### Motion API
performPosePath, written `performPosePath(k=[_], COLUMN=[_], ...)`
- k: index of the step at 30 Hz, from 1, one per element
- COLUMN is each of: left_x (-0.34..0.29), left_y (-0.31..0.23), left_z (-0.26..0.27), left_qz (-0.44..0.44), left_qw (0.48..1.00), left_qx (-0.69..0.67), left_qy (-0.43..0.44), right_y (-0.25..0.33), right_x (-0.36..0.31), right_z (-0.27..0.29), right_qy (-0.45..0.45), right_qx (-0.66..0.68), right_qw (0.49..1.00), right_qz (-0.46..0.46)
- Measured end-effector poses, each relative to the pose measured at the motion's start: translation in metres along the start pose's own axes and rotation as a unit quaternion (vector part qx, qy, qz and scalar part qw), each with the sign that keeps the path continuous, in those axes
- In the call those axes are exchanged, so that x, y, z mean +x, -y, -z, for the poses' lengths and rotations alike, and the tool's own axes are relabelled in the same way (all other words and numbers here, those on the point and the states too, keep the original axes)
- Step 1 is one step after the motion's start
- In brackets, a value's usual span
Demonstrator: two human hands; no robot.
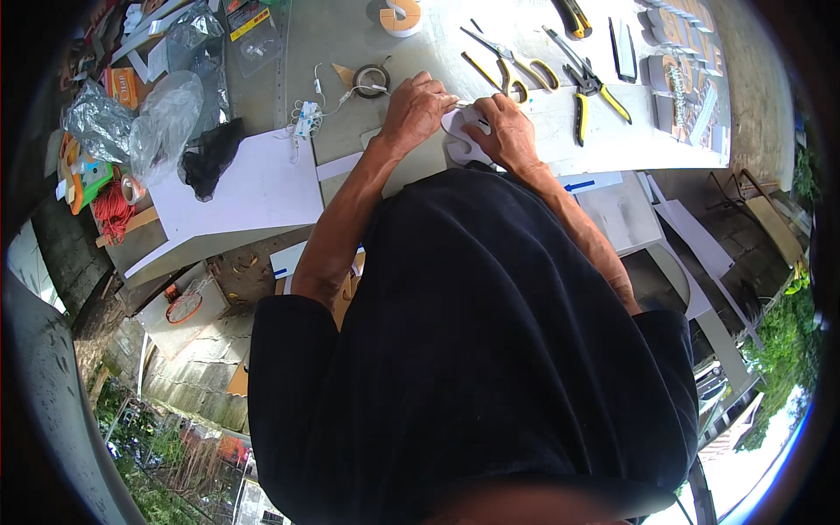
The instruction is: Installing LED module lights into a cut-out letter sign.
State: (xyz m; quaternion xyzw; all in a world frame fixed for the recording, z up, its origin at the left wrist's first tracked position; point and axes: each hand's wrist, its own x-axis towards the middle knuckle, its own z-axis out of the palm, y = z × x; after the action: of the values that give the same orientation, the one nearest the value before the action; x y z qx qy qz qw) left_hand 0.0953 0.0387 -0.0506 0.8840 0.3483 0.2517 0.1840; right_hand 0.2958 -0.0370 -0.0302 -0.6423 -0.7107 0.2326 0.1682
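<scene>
At the near edge of the worktable lies a white curved piece shaped like a letter (458, 150). My right hand (507, 136) has its fingers bent over the upper right side of it and grips it there. Just left of that, my left hand (418, 109) is closed in a pinch beside the piece's upper end. A small pale bit shows at its fingertips, too small to name. Close to the left hand are a black tape roll (371, 80) and thin white wire with small white modules (308, 119). My arms partly hide the table's edge.
Beyond my hands lie scissors (523, 68), yellow-handled pliers (591, 87), a yellow utility knife (574, 17) and an orange-faced letter (401, 16). Several letter pieces (674, 79) stand at right. Clear plastic bags (166, 122), red cord (114, 213) and white sheets (254, 188) are at left.
</scene>
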Motion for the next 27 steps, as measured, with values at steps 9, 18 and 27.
performPosePath(k=[9,18,27], left_x=[-0.039,-0.039,-0.039], left_y=[-0.022,-0.029,-0.027], left_z=[0.009,0.002,-0.003], left_qz=[0.187,0.172,0.142], left_qw=[0.982,0.982,0.985], left_qx=[0.018,0.044,0.089], left_qy=[-0.028,-0.069,-0.036], right_y=[-0.007,-0.016,-0.011], right_x=[0.038,0.053,0.034], right_z=[-0.017,-0.004,0.027], right_qy=[0.028,0.081,-0.011], right_qx=[-0.030,0.077,0.133], right_qw=[0.991,0.980,0.989], right_qz=[0.127,0.165,0.057])
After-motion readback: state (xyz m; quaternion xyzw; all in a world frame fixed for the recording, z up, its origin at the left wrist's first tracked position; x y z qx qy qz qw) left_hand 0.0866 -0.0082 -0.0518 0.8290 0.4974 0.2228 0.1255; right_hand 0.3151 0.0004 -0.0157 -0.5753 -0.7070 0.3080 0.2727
